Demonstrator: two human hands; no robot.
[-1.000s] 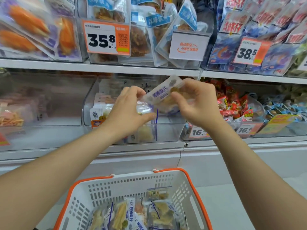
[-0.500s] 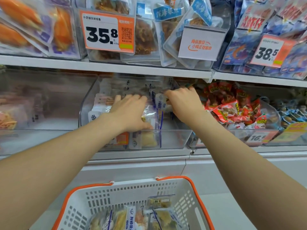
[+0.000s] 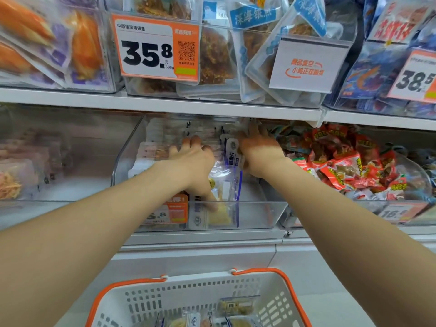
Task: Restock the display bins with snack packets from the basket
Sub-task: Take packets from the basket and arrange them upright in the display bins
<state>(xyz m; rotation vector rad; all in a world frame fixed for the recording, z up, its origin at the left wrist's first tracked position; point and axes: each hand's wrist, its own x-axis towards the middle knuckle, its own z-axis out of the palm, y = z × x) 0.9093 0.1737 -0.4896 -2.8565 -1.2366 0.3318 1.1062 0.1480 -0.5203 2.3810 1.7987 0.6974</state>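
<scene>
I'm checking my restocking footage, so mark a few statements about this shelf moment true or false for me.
1. The left hand and the right hand both reach into the clear bin. True.
2. The basket is empty. False: packets lie in it.
3. The next bin to the right holds red packets. True.
4. The big price tag above the hands reads 16.8. False: it reads 35.8.
5. A white-and-blue packet stands between the two hands. True.
</scene>
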